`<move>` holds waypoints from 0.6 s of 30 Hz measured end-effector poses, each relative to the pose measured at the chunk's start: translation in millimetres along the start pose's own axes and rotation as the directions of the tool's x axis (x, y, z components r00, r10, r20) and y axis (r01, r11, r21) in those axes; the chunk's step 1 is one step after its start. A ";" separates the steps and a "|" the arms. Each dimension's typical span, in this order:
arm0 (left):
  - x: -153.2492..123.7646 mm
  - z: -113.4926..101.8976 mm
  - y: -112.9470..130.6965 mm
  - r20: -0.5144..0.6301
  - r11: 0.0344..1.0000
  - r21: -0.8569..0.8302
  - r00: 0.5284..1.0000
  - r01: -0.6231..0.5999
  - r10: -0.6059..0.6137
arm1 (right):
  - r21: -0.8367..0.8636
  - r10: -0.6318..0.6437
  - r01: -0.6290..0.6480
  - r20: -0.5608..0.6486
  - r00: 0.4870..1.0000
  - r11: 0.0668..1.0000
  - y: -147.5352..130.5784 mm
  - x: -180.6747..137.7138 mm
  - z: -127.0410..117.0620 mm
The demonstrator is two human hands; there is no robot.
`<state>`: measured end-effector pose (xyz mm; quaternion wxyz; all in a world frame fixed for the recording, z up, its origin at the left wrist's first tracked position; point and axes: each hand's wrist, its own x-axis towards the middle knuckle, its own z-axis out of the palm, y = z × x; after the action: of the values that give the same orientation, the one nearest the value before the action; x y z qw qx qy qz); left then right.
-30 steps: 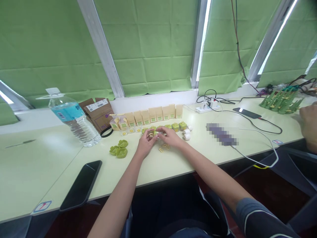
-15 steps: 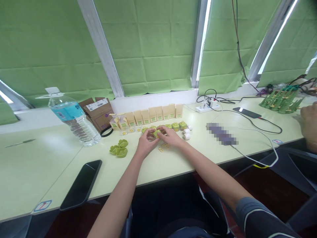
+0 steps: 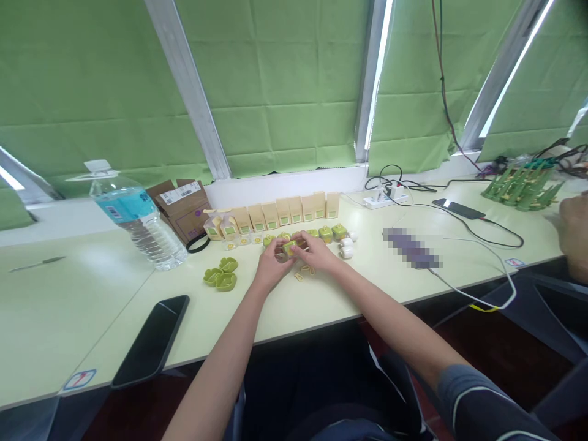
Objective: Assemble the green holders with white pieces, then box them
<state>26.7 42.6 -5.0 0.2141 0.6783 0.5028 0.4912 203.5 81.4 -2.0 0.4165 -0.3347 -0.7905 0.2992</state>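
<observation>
Green piece (image 3: 289, 248) — likely light, stiff, best gripped by its sides. Left hand (image 3: 272, 262) and right hand (image 3: 318, 252) clasp it.

No text legible; white label (image 3: 180, 193) on carton (image 3: 189, 225), blue label (image 3: 131, 205) on bottle (image 3: 160, 248), framed sticker (image 3: 79, 380) on table (image 3: 220, 324) all too small.

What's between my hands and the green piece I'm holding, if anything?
Nothing visible: the left hand and right hand both hold the green piece. The yellow loops lie near the right hand, not between.
</observation>
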 end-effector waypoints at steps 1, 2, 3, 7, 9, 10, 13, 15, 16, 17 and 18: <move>-0.1 -0.3 0.7 0.000 1.000 0.002 1.000 0.003 -0.003 | -0.001 -0.005 0.005 0.000 1.000 1.000 0.6 0.1 0.1; -0.3 -0.5 1.5 -0.002 1.000 0.004 1.000 0.008 -0.008 | 0.000 -0.011 0.011 0.002 1.000 1.000 1.1 0.2 0.3; -0.4 -0.9 2.4 -0.006 1.000 0.005 1.000 0.016 -0.016 | 0.004 -0.015 0.015 0.003 1.000 1.000 1.6 0.3 0.4; -1.0 -2.9 6.0 -0.019 1.000 -0.004 0.999 0.030 -0.030 | 0.032 -0.020 0.020 -0.003 1.000 0.999 2.3 0.9 0.5; -0.9 -4.1 6.7 -0.024 1.000 -0.003 1.000 0.020 -0.020 | 0.040 -0.036 0.037 -0.007 0.999 0.999 2.1 1.2 0.1; -0.8 -4.7 6.8 -0.026 1.000 0.001 1.000 0.014 -0.014 | 0.045 -0.047 0.047 -0.008 0.999 0.998 1.9 1.4 -0.3; -0.6 -6.1 5.8 -0.034 1.000 0.016 0.999 -0.010 0.011 | 0.064 -0.063 0.064 -0.010 0.998 0.996 0.9 1.8 -1.5; -0.4 -6.4 4.7 -0.043 0.999 0.024 0.999 -0.029 0.030 | 0.071 -0.063 0.063 -0.010 0.998 0.995 0.3 2.1 -2.3; -0.4 -6.3 4.1 -0.046 0.999 0.026 0.998 -0.037 0.038 | 0.072 -0.063 0.063 -0.009 0.998 0.995 0.2 2.3 -2.5; -0.2 -5.9 3.6 -0.046 0.999 0.028 0.998 -0.042 0.043 | 0.073 -0.064 0.065 -0.009 0.998 0.995 0.4 2.5 -2.5; -0.1 -5.4 3.1 -0.044 0.999 0.027 0.998 -0.044 0.046 | 0.075 -0.067 0.068 -0.010 0.998 0.995 0.9 2.8 -2.3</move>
<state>23.4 40.2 -0.3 0.1828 0.6811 0.4985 0.5042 204.5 84.5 -0.3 0.4416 -0.2929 -0.7880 0.3134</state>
